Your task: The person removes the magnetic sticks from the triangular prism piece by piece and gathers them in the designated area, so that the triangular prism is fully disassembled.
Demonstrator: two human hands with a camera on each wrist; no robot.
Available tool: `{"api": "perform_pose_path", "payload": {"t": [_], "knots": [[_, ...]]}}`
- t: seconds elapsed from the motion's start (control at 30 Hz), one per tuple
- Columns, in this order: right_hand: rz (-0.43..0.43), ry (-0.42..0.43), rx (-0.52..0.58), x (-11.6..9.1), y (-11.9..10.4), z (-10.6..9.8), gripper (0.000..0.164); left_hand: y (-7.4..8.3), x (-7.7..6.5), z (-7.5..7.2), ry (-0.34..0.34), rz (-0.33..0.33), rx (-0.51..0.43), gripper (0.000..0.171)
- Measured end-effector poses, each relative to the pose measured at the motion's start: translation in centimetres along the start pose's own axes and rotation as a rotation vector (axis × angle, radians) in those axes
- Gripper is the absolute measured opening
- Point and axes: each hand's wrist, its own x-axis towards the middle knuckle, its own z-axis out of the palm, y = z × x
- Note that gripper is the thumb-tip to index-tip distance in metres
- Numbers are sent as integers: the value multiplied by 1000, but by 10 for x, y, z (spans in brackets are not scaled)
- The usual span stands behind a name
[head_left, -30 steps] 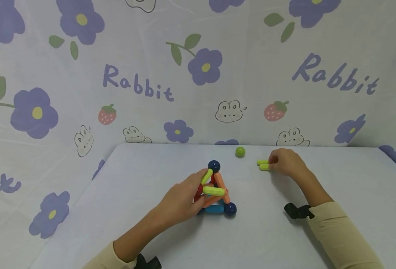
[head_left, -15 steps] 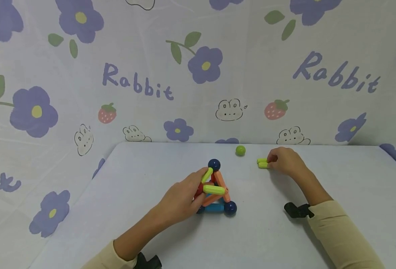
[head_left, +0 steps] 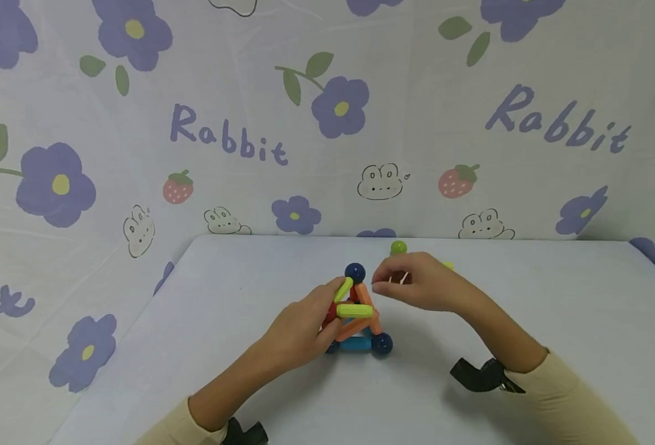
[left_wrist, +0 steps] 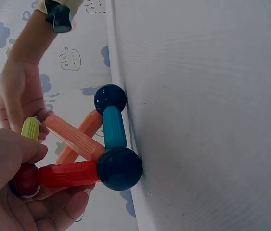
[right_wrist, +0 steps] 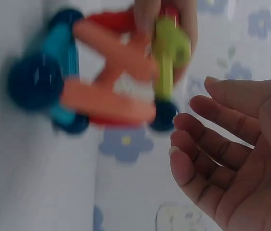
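Note:
A frame of toy magnetic sticks and balls point(head_left: 355, 343) stands on the white table, with blue sticks along its base and orange and red ones rising from it. My left hand point(head_left: 300, 326) grips it at a red ball point(left_wrist: 25, 181), thumb and fingers on either side. From that ball one lime stick point(head_left: 354, 311) points right, its outer end free of any ball; another slants up to a dark blue ball point(head_left: 354, 272). My right hand point(head_left: 424, 283) hovers just right of that ball, fingers loosely bent. In the right wrist view, nothing lies between its thumb and fingers.
A green ball point(head_left: 398, 247) sits near the table's back edge, behind my right hand. Lime sticks point(head_left: 448, 266) lie farther right, mostly hidden by that hand. A patterned cloth point(head_left: 327, 185) hangs behind the table point(head_left: 555, 296).
My right hand has left the lime sticks at the back right and moved left, close to the frame. My left hand keeps its grip in the same place.

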Motion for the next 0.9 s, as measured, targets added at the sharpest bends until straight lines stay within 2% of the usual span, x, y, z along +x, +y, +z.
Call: {"api": "perform_pose_path", "payload": {"t": [0.1, 0.3, 0.63, 0.8, 0.9], "knots": [[-77, -58, 40, 0, -20, 14, 10, -1, 0, 1, 9, 10, -1, 64], [-84, -73, 86, -1, -31, 28, 12, -2, -1, 2, 6, 19, -6, 63], [-137, -63, 92, -4, -42, 28, 19, -2, 0, 1, 12, 26, 5, 63], [-115, -128, 221, -7, -45, 21, 22, -1, 0, 1, -3, 7, 9, 67], [-130, -107, 206, -9, -46, 13, 23, -1, 0, 0, 5, 5, 11, 66]]}}
